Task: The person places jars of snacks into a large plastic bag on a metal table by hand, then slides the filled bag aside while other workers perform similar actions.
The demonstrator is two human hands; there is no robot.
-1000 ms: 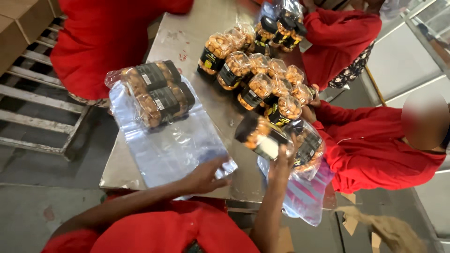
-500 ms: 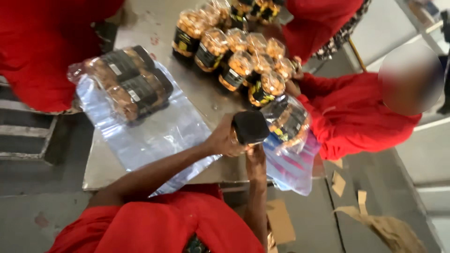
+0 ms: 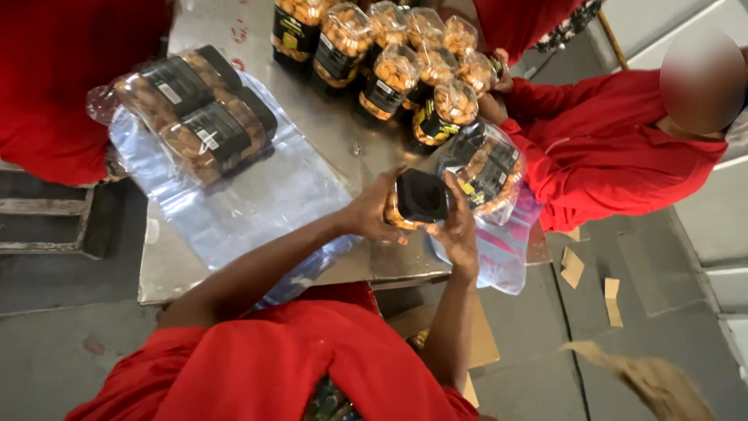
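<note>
Both hands are on one jar (image 3: 419,201), held just above the near edge of the tabletop (image 3: 234,23). Left hand (image 3: 372,212) wraps the side, right hand (image 3: 458,231) cups the opposite side from below. Black lid faces the camera.

Risk: the jar sits over the table edge, so any slip probably sends it to the floor (image 3: 670,257). Smooth clear plastic and the fingertip-only grip on the right side make that likelier.

Risk: the clear bag (image 3: 234,210) is slick film hanging over the edge; it could slide off and drag the wrapped pack (image 3: 195,117) lying on it.

Beside the right hand, a bagged jar (image 3: 487,168) leans, could roll.

Further out, a tight cluster of jars (image 3: 389,62): rigid clear cylinders, black labels, nut-like brown contents. One knock could topple several.
</note>
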